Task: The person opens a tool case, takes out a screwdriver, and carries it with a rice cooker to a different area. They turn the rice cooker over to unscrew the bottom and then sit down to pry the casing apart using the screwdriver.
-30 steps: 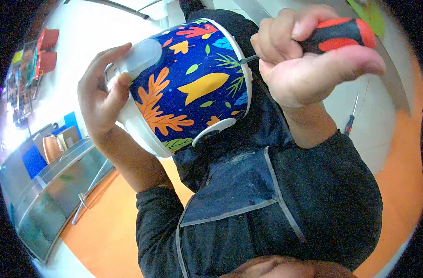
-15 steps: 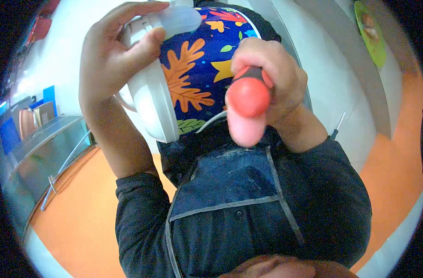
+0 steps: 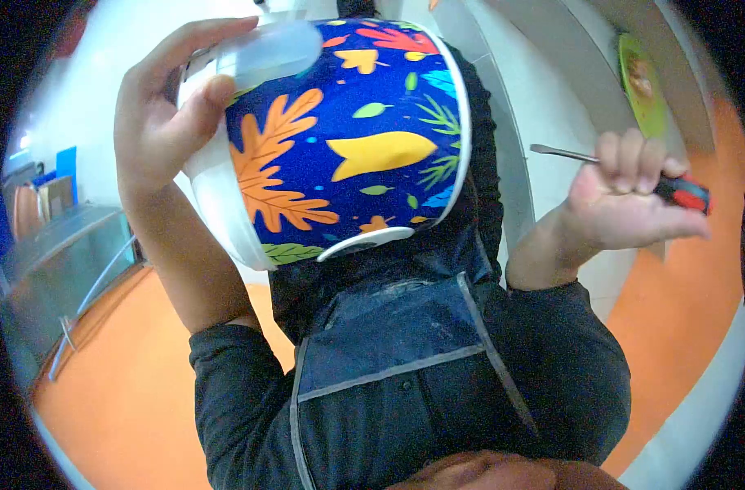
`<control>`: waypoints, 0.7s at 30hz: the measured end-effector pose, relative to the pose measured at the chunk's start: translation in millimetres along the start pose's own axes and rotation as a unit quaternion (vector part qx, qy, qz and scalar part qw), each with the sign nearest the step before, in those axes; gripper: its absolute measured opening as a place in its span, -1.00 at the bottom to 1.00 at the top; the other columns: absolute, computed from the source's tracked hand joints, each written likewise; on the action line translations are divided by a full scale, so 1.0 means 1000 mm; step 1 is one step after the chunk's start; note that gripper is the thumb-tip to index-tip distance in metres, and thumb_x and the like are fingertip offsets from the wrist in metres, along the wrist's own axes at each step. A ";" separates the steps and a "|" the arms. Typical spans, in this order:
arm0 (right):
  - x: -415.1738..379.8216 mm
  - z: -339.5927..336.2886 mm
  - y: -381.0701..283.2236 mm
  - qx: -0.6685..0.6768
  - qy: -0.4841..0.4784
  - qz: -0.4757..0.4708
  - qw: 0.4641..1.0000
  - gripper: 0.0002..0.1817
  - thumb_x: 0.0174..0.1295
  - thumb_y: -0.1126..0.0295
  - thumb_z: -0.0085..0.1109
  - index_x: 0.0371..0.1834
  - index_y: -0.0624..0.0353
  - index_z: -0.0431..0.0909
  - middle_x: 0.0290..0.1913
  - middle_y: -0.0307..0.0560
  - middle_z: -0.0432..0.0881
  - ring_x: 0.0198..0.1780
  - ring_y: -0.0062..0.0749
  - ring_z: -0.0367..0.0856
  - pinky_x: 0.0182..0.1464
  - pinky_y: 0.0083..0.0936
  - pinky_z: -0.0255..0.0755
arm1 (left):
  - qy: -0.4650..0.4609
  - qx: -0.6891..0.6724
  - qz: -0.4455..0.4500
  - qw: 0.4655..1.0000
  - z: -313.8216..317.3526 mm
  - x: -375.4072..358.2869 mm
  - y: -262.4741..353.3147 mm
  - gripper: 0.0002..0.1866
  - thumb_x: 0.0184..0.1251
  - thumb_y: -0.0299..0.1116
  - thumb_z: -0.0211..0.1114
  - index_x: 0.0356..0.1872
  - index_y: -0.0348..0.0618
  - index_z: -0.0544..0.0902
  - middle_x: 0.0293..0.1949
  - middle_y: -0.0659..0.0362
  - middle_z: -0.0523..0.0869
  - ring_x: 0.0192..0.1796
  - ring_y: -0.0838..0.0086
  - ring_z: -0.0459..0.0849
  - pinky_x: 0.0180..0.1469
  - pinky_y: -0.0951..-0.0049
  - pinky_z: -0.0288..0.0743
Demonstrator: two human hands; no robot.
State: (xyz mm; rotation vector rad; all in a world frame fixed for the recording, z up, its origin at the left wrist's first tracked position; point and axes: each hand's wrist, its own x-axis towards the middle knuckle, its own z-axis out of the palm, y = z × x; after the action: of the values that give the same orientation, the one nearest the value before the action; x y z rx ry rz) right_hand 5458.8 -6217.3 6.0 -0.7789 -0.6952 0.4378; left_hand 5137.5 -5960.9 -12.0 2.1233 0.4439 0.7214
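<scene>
A drum-shaped container (image 3: 299, 151), dark blue with orange, red, yellow and green leaves and white ends, lies on its side in front of my chest. Around its left white end, my left hand (image 3: 156, 122) is closed, with thumb and fingers at a translucent plastic piece (image 3: 278, 51). My right hand (image 3: 629, 192) is raised to the right, apart from the container. It grips a screwdriver (image 3: 689, 194) with a red and black handle. The thin metal blade points left toward the container.
Below the container is a dark apron (image 3: 397, 327). At the left stands a glass-sided case (image 3: 70, 237) with a pale blue rod (image 3: 91, 306) beside it. A green tray (image 3: 640, 82) lies at upper right. The floor (image 3: 135, 384) is partly orange.
My right hand has moved away from the container to the right, and the screwdriver blade now shows. The container and my left hand have shifted slightly left.
</scene>
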 end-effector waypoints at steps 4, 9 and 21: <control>0.018 -0.014 -0.002 -0.067 0.058 0.107 0.990 -0.42 0.23 -0.33 0.27 -0.21 0.01 0.61 -0.46 -0.35 0.45 -0.58 -0.64 0.22 -0.54 -0.64 0.06 | -0.037 0.001 -0.041 0.998 -0.005 0.007 -0.004 -0.28 0.32 0.17 0.41 0.17 -0.36 0.67 0.09 0.04 0.75 0.14 0.43 0.66 0.20 0.47 0.48; -0.024 -0.009 0.034 -0.345 -0.142 0.330 0.867 -0.42 0.21 -0.06 0.48 0.09 0.14 0.61 -0.03 -0.18 0.67 -0.09 -0.53 0.60 -0.02 -0.49 0.48 | -0.031 -0.040 -0.056 0.997 -0.020 0.009 -0.029 -0.22 0.37 0.21 0.33 0.27 -0.37 0.59 0.18 -0.01 0.70 0.20 0.37 0.65 0.26 0.43 0.47; -0.056 0.008 0.058 -0.312 -0.159 0.378 0.857 -0.32 0.24 -0.31 0.31 -0.12 0.21 0.71 -0.54 -0.33 0.59 -0.49 -0.63 0.54 -0.42 -0.52 0.43 | 0.133 -0.273 -0.166 0.938 0.018 -0.045 -0.043 -0.20 0.52 0.15 0.09 0.51 -0.32 0.31 0.50 -0.08 0.38 0.56 0.16 0.28 0.55 0.18 0.13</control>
State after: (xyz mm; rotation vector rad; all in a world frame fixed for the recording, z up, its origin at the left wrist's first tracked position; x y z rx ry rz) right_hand 5407.7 -6209.5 -56.4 -1.6389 -0.8354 1.1059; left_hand 5111.1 -5970.5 -70.4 1.3938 0.6430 0.8216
